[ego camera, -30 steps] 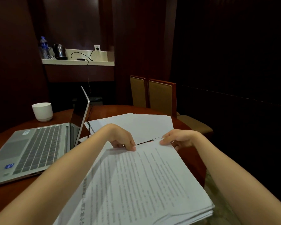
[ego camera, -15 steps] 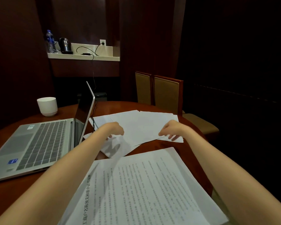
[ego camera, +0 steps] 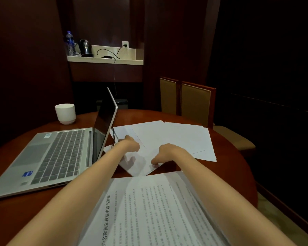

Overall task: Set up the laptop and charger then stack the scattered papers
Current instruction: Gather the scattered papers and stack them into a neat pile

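An open silver laptop sits on the left of the round wooden table, its black charger cable dropping by its right side. A stack of printed papers lies near me between my forearms. Several blank loose sheets are spread beyond it. My left hand is over the nearest loose sheet with its fingers hidden from view. My right hand has its thumb on that sheet's near edge and seems to pinch it.
A white cup stands left of the laptop lid. Two padded chairs stand behind the table. A wall shelf carries a kettle, a water bottle and the charger's plug in a socket.
Both hands left the printed stack, reached forward onto the loose sheets, then drew closer together on the nearest sheet. The camera tilted, so the scene sits lower and more to the right.
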